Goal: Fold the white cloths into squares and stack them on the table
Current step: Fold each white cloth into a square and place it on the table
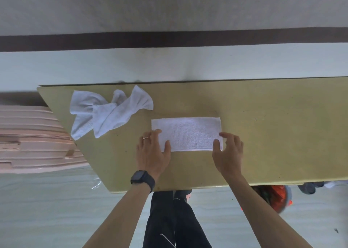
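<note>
covering folded cloth [186, 132] corners, left hand [152, 151], right hand [228, 153]

Bare forearms [116, 215], black wristwatch [142, 180], thin ring [146, 138] on left hand [153, 153], black trousers [169, 219]

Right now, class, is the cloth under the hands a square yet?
Not yet: the cloth lies flat as a long rectangle, clearly wider than deep, left hand and right hand at its near corners.

The worktop [282, 134] runs off the right edge, half hiding a blurred orange object [278, 198]; the pink suitcase [28, 138] is cut off at left.
</note>
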Tool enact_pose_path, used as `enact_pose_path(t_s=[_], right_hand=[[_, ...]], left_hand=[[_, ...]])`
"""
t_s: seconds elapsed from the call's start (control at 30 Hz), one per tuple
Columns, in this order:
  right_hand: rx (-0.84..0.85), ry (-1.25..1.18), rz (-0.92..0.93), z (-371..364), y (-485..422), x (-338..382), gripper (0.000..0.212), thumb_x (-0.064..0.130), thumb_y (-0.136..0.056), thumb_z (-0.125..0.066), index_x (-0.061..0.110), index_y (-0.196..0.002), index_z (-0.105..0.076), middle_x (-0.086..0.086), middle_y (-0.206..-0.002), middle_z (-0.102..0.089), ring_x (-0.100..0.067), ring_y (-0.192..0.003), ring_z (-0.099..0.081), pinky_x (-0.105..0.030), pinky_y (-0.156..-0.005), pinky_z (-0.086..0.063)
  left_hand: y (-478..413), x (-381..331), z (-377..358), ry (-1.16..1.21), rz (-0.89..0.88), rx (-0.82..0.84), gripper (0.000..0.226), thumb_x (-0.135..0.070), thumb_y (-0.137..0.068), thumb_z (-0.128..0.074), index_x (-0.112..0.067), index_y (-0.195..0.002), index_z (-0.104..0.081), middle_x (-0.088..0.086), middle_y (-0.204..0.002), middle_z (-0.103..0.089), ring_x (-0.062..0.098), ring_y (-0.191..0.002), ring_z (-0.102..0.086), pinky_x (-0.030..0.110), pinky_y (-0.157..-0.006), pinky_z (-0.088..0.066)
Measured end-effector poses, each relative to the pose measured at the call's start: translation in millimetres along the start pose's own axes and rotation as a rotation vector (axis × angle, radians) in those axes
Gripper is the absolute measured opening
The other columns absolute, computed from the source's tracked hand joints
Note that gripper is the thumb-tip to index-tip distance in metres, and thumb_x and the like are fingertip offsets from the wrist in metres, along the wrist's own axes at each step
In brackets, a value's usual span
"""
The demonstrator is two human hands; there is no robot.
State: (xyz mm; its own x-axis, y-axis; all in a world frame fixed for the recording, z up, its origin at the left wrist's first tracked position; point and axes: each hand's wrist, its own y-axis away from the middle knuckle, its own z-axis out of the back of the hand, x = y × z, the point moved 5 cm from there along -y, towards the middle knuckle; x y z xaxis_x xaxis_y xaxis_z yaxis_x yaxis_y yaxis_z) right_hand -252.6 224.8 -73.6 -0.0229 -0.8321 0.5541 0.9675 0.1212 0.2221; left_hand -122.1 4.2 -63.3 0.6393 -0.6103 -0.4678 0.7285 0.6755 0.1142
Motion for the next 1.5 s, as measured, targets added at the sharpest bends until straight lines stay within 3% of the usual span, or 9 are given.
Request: enact_pose_path(t_s=[0.2,0.3,0.4,0.7,0.97,1.07,1.2,1.37,1.5], right_hand=[[0.167,0.4,0.291,-48.5,-21.2,37.4,0.054,0.043,-0.104,-0.029,0.035,-0.156,-0.019,0.002,-0.167,-0.004,-0.02,-0.153,0.002,-0.048,-0.121,-0.008],[0.306,0.483,0.217,-64.5,-28.9,15.5,0.064,0.057,-0.101,-0.014,0.036,-0.154,0.016,0.009,-0.161,0.029,-0.013,-0.147,0.031,-0.053,-0.12,0.012],[0.328,0.519,0.244,-66.3,-30.5,5.5,0.069,0.063,-0.098,-0.009,0.035,-0.153,0.021,0.013,-0.156,0.038,-0.013,-0.144,0.035,-0.053,-0.119,0.017],[0.215,0.545,0.324,-36.5,-18.0,-3.9,0.056,0.067,-0.095,-0.029,0.033,-0.137,-0.045,0.003,-0.165,-0.014,-0.02,-0.153,0.006,-0.057,-0.121,0.003],[0.218,0.501,0.511,-26.4,69.3,-16.9,0.053,0.066,-0.092,-0.041,0.028,-0.122,-0.063,0.0,-0.152,-0.043,-0.026,-0.147,-0.028,-0.053,-0.118,-0.019],[0.188,0.427,0.518,-30.9,77.1,-10.9,0.052,0.06,-0.093,-0.046,0.021,-0.122,-0.063,0.0,-0.153,-0.042,-0.025,-0.146,-0.032,-0.051,-0.116,-0.025],[0.166,0.33,0.604,-29.9,76.9,-7.7,0.052,0.052,-0.092,-0.054,0.014,-0.126,-0.062,-0.001,-0.151,-0.045,-0.023,-0.144,-0.036,-0.048,-0.115,-0.03],[0.219,0.38,0.758,-35.6,87.0,-28.1,0.064,0.06,-0.086,-0.062,0.011,-0.127,-0.062,-0.004,-0.145,-0.052,-0.027,-0.137,-0.046,-0.05,-0.109,-0.037],[0.153,0.44,0.865,-39.5,96.5,-42.3,0.043,0.032,-0.082,-0.073,0.015,-0.121,-0.064,-0.002,-0.135,-0.059,-0.026,-0.126,-0.054,-0.042,-0.102,-0.039]], left_hand=[[-22.5,-26.7,-55.6,-0.16,-0.071,0.16,0.06,-0.052,-0.095,-0.043,-0.031,-0.15,-0.033,0.01,-0.16,-0.026,0.035,-0.149,-0.016,0.052,-0.119,-0.02],[-21.9,-3.9,-75.7,-0.19,0.014,0.227,0.068,-0.062,-0.098,-0.025,-0.038,-0.157,-0.001,0.003,-0.165,0.012,0.031,-0.15,0.018,0.054,-0.121,0.005],[-20.6,6.5,-78.4,-0.254,-0.035,0.2,0.074,-0.067,-0.096,-0.021,-0.034,-0.157,0.004,0.002,-0.165,0.016,0.03,-0.149,0.02,0.054,-0.119,0.008],[-47.7,-0.4,-60.3,-0.278,-0.172,0.331,0.075,-0.062,-0.091,-0.03,-0.03,-0.156,-0.011,0.0,-0.162,0.022,0.019,-0.148,0.027,0.05,-0.116,0.019],[-75.4,-77.5,-66.2,-0.414,-0.586,0.409,0.074,-0.012,-0.089,-0.055,-0.046,-0.15,-0.028,-0.004,-0.164,0.018,0.023,-0.152,0.009,0.056,-0.119,0.002],[-52.9,-73.8,-60.9,-0.318,-0.551,0.371,0.075,-0.003,-0.086,-0.06,-0.038,-0.148,-0.036,0.004,-0.165,-0.007,0.027,-0.151,-0.01,0.052,-0.118,-0.015],[8.0,-38.2,-45.5,-0.195,-0.544,0.254,0.04,-0.024,-0.085,-0.064,-0.024,-0.125,-0.059,0.003,-0.138,-0.052,0.027,-0.121,-0.053,0.044,-0.097,-0.046],[78.5,6.5,-50.3,-0.193,-0.634,0.225,0.049,-0.048,-0.083,-0.063,-0.017,-0.121,-0.063,0.001,-0.13,-0.055,0.023,-0.119,-0.053,0.042,-0.098,-0.044],[97.8,19.8,-52.9,-0.244,-0.722,0.207,0.062,-0.051,-0.075,-0.075,-0.017,-0.123,-0.056,0.002,-0.132,-0.048,0.023,-0.12,-0.049,0.043,-0.097,-0.045]])
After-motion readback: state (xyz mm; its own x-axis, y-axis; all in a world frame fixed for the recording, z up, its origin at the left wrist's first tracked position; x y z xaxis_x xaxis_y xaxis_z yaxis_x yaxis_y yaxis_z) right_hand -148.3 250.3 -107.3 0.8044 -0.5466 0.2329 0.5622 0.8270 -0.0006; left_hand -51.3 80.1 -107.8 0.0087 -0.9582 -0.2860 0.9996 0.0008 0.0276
